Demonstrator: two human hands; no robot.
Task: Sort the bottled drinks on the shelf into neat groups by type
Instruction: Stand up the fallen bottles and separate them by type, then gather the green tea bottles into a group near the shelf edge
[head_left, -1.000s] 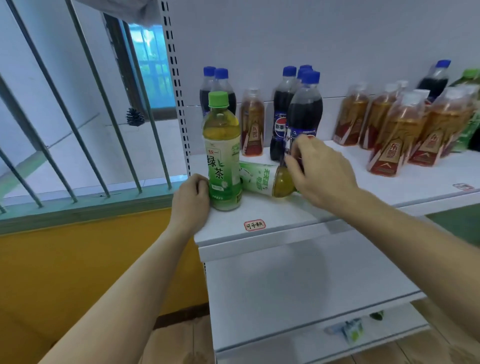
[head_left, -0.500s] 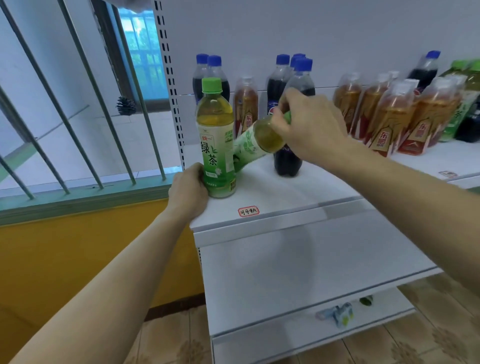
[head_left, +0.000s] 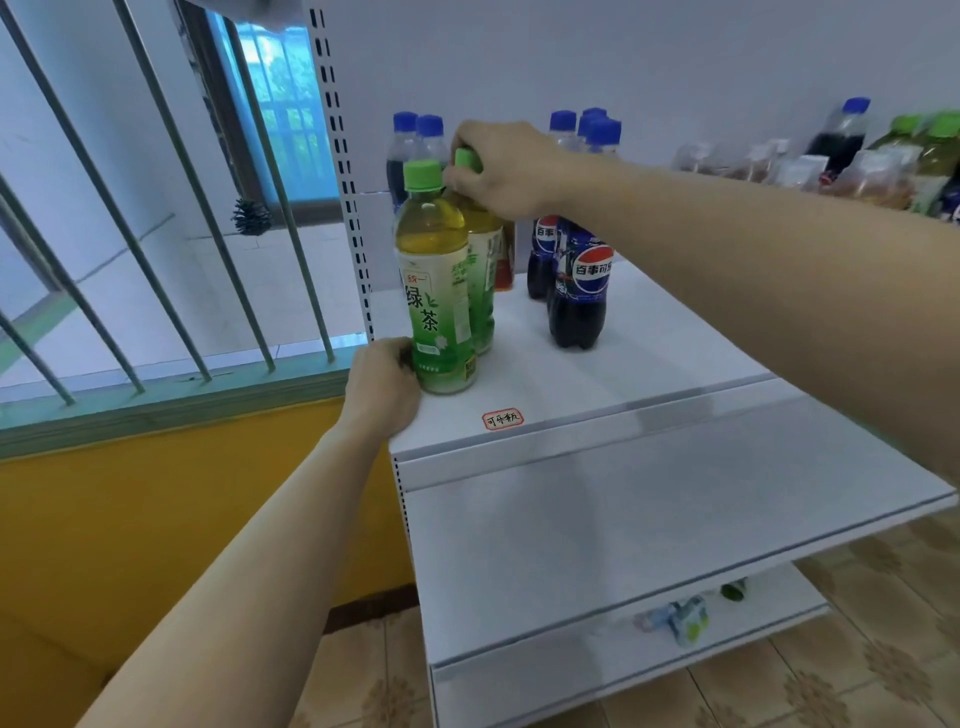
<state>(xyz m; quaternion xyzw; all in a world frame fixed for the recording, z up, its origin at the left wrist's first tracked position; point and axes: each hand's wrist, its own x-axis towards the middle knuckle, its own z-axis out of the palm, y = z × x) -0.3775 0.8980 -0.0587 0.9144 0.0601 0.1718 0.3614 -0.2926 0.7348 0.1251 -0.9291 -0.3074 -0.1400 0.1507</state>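
Right hand (head_left: 501, 171) pinches the cap of the second green tea bottle (head_left: 483, 270), upright at the shelf's nine o'clock, touching the front green tea bottle (head_left: 439, 301), whose base the left hand (head_left: 384, 387) grips. Best to settle it flat, then let go gently. White shelf (head_left: 649, 358); cola bottles (head_left: 576, 291) at three o'clock; window bars (head_left: 156, 208) left.
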